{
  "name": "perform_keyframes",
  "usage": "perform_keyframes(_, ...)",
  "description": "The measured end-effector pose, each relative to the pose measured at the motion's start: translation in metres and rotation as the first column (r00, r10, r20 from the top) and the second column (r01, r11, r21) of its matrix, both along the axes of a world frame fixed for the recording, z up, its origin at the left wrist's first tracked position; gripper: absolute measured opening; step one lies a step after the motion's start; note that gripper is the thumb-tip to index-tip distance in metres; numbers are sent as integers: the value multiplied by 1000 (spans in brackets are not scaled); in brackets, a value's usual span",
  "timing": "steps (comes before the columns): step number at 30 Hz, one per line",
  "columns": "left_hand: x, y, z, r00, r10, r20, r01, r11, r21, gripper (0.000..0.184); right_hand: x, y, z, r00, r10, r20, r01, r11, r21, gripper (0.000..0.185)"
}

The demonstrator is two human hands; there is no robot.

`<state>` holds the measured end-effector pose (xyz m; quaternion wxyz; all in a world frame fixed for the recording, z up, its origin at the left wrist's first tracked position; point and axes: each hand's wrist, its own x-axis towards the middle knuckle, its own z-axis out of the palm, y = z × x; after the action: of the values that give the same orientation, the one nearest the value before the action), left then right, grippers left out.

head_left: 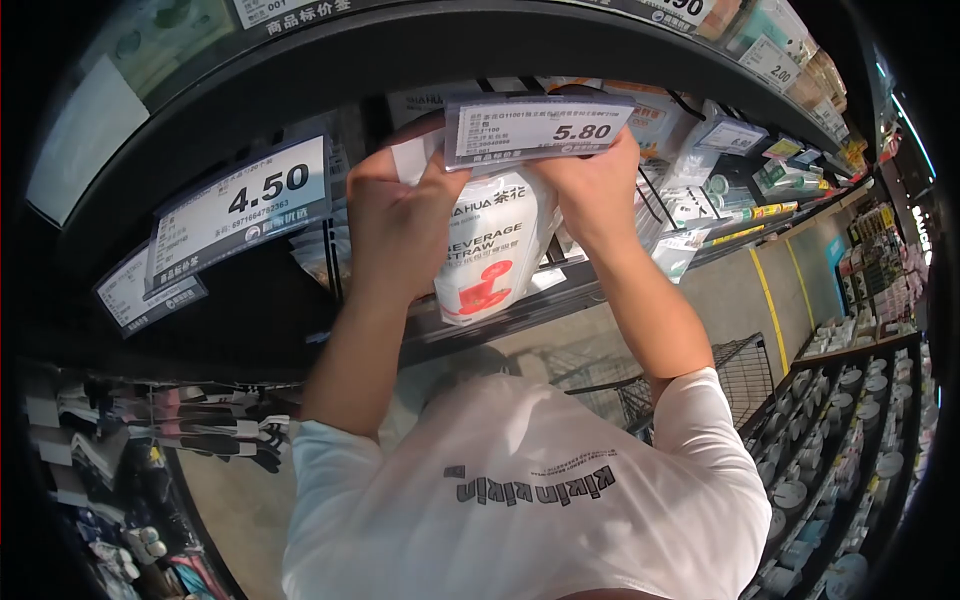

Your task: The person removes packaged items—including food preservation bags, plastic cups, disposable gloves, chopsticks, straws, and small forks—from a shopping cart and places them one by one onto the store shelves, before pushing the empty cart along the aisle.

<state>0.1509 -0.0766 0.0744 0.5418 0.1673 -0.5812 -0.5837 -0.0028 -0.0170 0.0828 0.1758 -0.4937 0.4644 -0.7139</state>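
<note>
A white packet of straws [490, 245], printed "BEVERAGE STRAW" with a red picture, hangs upright in front of the shelf. At its upper left, my left hand [400, 215] is closed, its thumb pressed towards the packet's top; a white strip shows between the fingers. My right hand [592, 185] grips the packet's upper right edge, with its fingertips partly hidden. A clear-covered price tag [545, 132] reading 5.80 covers the packet's top and parts of both hands.
A 4.50 price tag [245, 205] juts out at left. More packaged goods [690, 205] hang at right. Below the shelf edge stands a wire shopping cart [740, 375]. Racks of goods [840, 430] line the right side, and hanging items [200, 425] are at lower left.
</note>
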Motion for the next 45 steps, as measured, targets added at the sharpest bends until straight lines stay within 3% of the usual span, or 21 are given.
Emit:
perform_keyframes(2,-1,-4,1,998,55,25,-55,998,1,20,-2,-4,3,987,-81,-140,77,996,-35,33)
perform_keyframes(4,-3,-15,-7,969,215,120,-190,963,-190,20,-6,-14,-1,990,-68,-122,59,995,-78,34)
perform_keyframes(8,-4,-16,0,987,163,3,-160,972,-173,22,-11,-17,-3,988,-77,-134,64,993,-98,37)
perform_keyframes(11,0,-10,13,951,218,220,-160,954,-254,24,-11,-18,-5,989,-109,-105,98,990,-104,38)
perform_keyframes(13,-5,-11,13,997,67,43,-67,998,-2,17,-13,-20,-6,994,-79,-71,70,990,-119,38)
perform_keyframes(14,-9,-18,8,996,77,41,-77,997,-8,17,-16,-22,-8,998,-60,-36,55,990,-131,39)
perform_keyframes(16,-17,-31,1,979,-113,-169,122,992,42,17,-24,-23,-15,999,-7,-31,3,994,-112,45)
perform_keyframes(18,-18,-31,6,997,-28,-67,33,996,84,20,-34,-27,-25,996,83,-21,-85,994,-65,58)
perform_keyframes(21,-21,-50,-2,999,39,21,-37,994,-102,22,-35,-34,-30,991,124,55,-120,991,-64,57)
perform_keyframes(23,-21,-61,-4,998,38,57,-32,994,-100,23,-32,-31,-34,985,111,129,-103,992,-72,54)
perform_keyframes(25,-19,-62,-3,996,24,88,-16,995,-95,25,-28,-25,-41,995,-77,-66,81,994,66,52)
perform_keyframes(26,-18,-62,0,968,102,231,-80,991,-103,26,-27,-23,-45,972,-161,-173,183,976,121,51)
perform_keyframes(27,-19,-60,1,913,174,370,-139,983,-120,28,-24,-24,-51,987,-113,-115,129,981,142,53)
perform_keyframes(28,-21,-57,-3,913,163,373,-129,985,-115,28,-23,-23,-57,999,-25,-38,31,985,168,56)
perform_keyframes(30,-21,-50,-16,986,159,55,-151,980,-126,38,-11,-20,-67,998,-24,61,22,999,24,51)
perform_keyframes(31,-21,-46,-26,985,163,59,-155,980,-128,38,-10,-19,-66,998,-19,65,18,1000,23,51)
perform_keyframes(33,-18,-29,-52,988,145,-47,-150,983,-102,52,-7,-13,-63,994,-89,68,76,983,169,45)
perform_keyframes(36,-12,2,-77,998,67,20,-69,994,82,61,-9,-24,-59,984,-179,-25,181,979,97,43)
perform_keyframes(37,-7,4,-90,991,39,132,-38,999,-11,63,-11,-25,-58,938,-302,-173,323,940,111,36)
perform_keyframes(41,-3,-10,-120,955,19,295,3,997,-76,55,-12,-33,-51,902,-316,-293,354,931,84,29)
perform_keyframes(45,-13,-12,-99,987,-103,127,79,980,180,43,-17,-44,-59,895,-334,-296,364,930,50,40)
